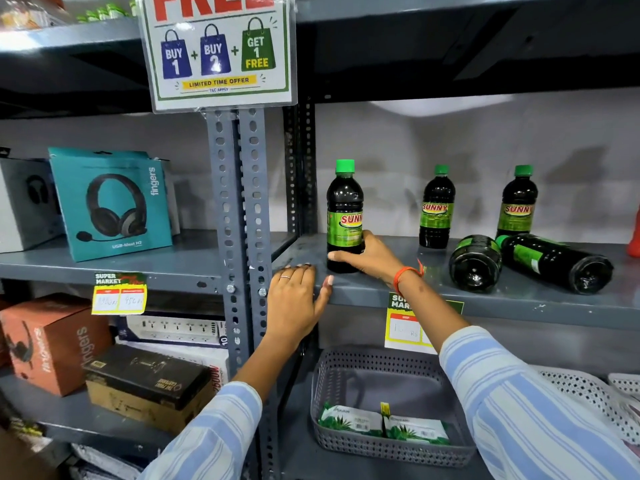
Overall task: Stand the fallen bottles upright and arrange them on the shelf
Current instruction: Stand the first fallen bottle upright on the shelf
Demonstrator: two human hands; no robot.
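Observation:
On the grey shelf (485,296) stand three dark bottles with green caps and green "SUNNY" labels. My right hand (370,256) grips the lower half of the left bottle (344,206), which stands upright near the shelf's left end. Two more upright bottles stand further back, the middle bottle (437,207) and the right bottle (518,202). Two fallen bottles lie on their sides at the right with their bases toward me: one fallen bottle (475,263) and, beside it, a longer-looking fallen bottle (557,263). My left hand (294,306) rests flat on the shelf's front edge beside the upright post.
A perforated grey post (239,209) divides the shelving, with a promotional sign (218,50) hanging above. Headphone boxes (110,202) stand on the left shelf. Below, a grey plastic basket (388,403) holds green packets. Price tags hang on shelf edges. A red object (634,233) shows at the far right.

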